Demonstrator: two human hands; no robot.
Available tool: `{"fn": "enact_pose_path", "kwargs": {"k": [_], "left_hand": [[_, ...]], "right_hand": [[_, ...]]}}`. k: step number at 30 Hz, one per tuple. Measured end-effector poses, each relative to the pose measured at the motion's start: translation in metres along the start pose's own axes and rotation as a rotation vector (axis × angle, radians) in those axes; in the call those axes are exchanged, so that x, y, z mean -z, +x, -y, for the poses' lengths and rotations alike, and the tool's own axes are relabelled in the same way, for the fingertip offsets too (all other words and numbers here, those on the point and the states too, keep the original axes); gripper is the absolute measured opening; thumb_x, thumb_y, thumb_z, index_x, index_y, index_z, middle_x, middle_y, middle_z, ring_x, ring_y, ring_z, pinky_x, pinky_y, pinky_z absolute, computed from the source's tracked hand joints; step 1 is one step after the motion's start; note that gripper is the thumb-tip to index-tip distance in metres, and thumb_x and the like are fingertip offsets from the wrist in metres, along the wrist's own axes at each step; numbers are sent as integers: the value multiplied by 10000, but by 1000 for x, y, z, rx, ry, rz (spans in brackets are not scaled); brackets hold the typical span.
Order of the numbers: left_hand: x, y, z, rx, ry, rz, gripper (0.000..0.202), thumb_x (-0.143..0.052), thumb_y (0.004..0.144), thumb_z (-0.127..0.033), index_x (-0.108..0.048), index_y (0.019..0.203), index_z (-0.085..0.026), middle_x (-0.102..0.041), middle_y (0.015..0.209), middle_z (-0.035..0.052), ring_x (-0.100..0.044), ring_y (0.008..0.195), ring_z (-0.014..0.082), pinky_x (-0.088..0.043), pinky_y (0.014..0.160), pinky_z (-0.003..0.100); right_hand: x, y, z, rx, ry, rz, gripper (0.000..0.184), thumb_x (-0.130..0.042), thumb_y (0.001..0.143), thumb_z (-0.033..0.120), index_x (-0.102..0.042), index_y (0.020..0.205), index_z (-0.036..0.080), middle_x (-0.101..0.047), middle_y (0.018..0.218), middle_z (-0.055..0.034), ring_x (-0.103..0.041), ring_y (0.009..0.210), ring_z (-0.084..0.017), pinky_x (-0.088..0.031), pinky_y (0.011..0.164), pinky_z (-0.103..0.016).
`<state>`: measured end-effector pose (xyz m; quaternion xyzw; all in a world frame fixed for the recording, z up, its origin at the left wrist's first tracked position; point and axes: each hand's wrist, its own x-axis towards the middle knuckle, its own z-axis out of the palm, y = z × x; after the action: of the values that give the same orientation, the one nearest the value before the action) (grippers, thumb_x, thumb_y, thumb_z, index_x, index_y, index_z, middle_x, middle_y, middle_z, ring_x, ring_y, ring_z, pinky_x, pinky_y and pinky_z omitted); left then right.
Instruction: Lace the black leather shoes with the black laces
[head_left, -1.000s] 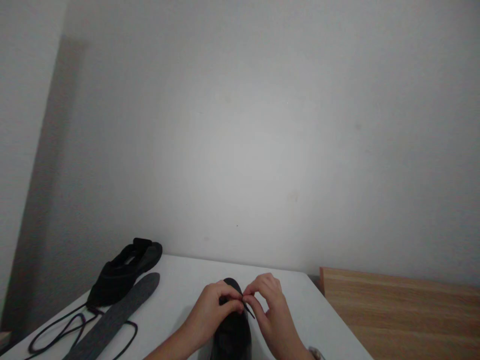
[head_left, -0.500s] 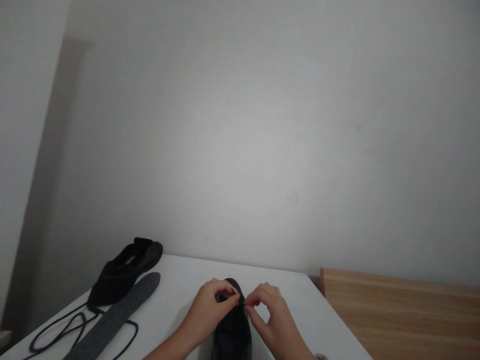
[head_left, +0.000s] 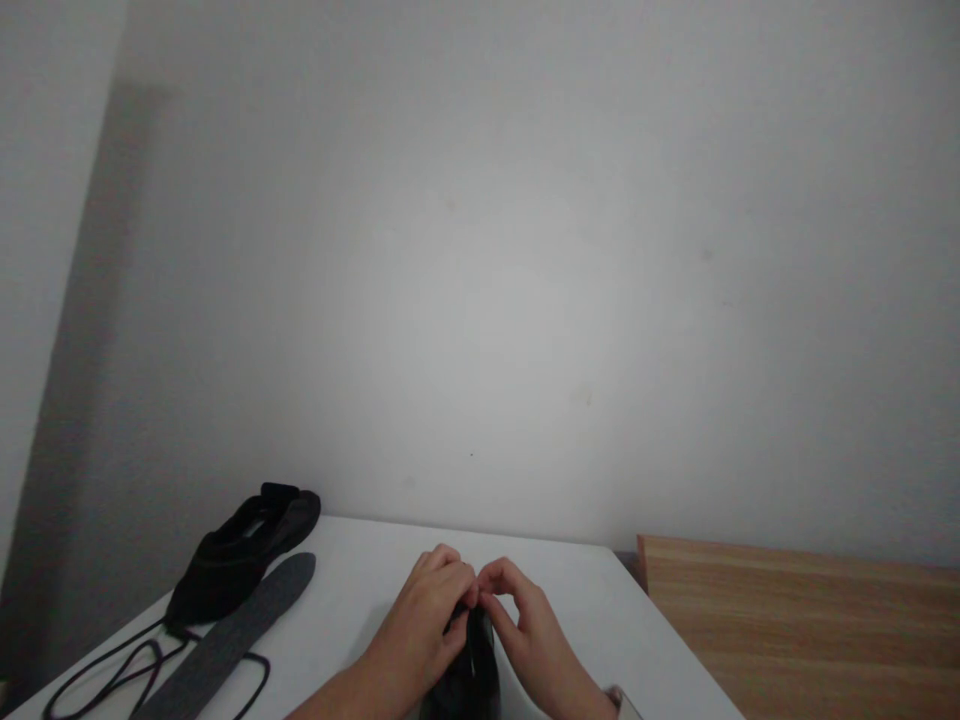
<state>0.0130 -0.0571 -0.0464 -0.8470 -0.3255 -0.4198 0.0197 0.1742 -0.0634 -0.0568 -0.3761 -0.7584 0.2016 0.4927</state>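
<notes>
Your left hand (head_left: 431, 620) is curled, its fingers bent over the far part of the near black shoe (head_left: 457, 695) and the thumb lying lower against it. Your right hand (head_left: 529, 630) is partly closed, thumb and index finger arched into a ring, their tips brought together right beside the left fingertips. What sits between the fingertips is too small and dark to make out, so whether either hand is grasping or merely touching cannot be told.

Your left forearm enters from the near edge and slants far and to the right; your right one slants far and to the left, so the hands converge above the shoe. The right wrist shows a pale item (head_left: 622, 702), partly cut off.

The near shoe stands at the near middle of the white table (head_left: 360, 560), smooth and glossy, mostly covered by your hands. To the left lies a second black shoe (head_left: 225, 570), matte, with a dark cord (head_left: 142, 660) looped at its near end. Just beside it, a flat grey insole (head_left: 240, 635), round-ended and felt-like in texture, lies across part of the cord. A wood-grained panel (head_left: 795, 620) stands to the right.
</notes>
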Motion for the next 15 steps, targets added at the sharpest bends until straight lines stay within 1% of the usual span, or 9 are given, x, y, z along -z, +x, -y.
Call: {"fn": "enact_pose_path", "kwargs": {"k": [2, 4, 6, 8, 10, 12, 15], "left_hand": [[-4, 0, 4, -199, 155, 5, 270, -525, 723, 25, -570, 881, -189, -616, 849, 21, -523, 855, 206, -456, 746, 334], [-8, 0, 8, -368, 297, -31, 206, -518, 821, -60, -566, 983, -179, -628, 878, 42, -520, 888, 221, -457, 790, 365], [-11, -1, 11, -457, 385, -91, 133, -465, 893, -139, -573, 968, -162, -625, 869, 54, -523, 875, 218, -459, 794, 365], [-12, -3, 12, -498, 420, -138, 188, -398, 933, -170, -584, 910, -156, -616, 833, 51, -528, 848, 206, -463, 779, 353], [-12, -4, 13, -516, 430, -167, 245, -353, 951, -181, -590, 898, -153, -610, 813, 49, -531, 842, 199, -465, 772, 345], [-11, -5, 14, -516, 425, -189, 274, -331, 961, -196, -595, 902, -153, -604, 793, 47, -533, 837, 195, -467, 761, 340], [-10, -7, 15, -492, 381, -213, 282, -329, 965, -216, -597, 908, -149, -599, 766, 46, -535, 836, 196, -461, 759, 338]], "right_hand": [[-1, 4, -1, -23, 105, -7, 118, -525, 849, 189, -585, 950, 195, -657, 882, -31, -606, 812, -181, -464, 763, -304], [0, 8, -2, -50, 138, 15, 155, -545, 815, 159, -625, 945, 185, -672, 872, -37, -615, 818, -188, -470, 765, -307], [3, 12, -4, -77, 129, 74, 157, -551, 795, 145, -683, 874, 176, -691, 835, -41, -621, 829, -200, -467, 778, -313], [6, 15, -5, -100, 121, 133, 167, -561, 781, 146, -718, 828, 175, -703, 784, -37, -624, 811, -205, -465, 771, -314], [9, 18, -6, -108, 119, 165, 169, -575, 776, 165, -733, 835, 178, -709, 762, -32, -622, 780, -200, -466, 747, -309], [11, 19, -6, -100, 116, 178, 177, -573, 784, 194, -736, 850, 175, -711, 761, -33, -617, 756, -192, -468, 725, -302], [11, 18, -3, -73, 117, 180, 180, -565, 787, 211, -730, 841, 164, -709, 764, -37, -617, 762, -187, -476, 734, -301]]}}
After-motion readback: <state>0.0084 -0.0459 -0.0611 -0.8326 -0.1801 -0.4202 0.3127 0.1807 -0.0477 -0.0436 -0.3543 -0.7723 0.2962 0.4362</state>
